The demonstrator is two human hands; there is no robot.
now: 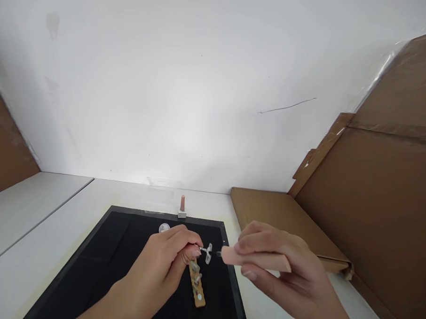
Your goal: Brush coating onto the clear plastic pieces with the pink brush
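Note:
My left hand (pixel 168 267) is closed in a pinch on a thin stem. At the stem's end is a small clear winged piece (pixel 208 253), pointing right. My right hand (pixel 281 264) grips a peach, finger-shaped piece (pixel 256 259), its narrow end facing the winged piece across a small gap. A small dark, see-through tip (pixel 219 254) sticks out of that end. Below my left fingers, a tan wavy-edged strip (pixel 199 301) lies on the black mat (pixel 107 258), bearing several small clear and whitish pieces. My left hand partly hides the strip's far end.
A small pinkish upright piece on a white block (pixel 182 213) stands at the mat's back edge. A round white item (pixel 164 227) sits behind my left hand. A flat cardboard box (pixel 271 208) lies right of the mat; cardboard panels (pixel 394 194) and a white wall (pixel 182 95) surround the table.

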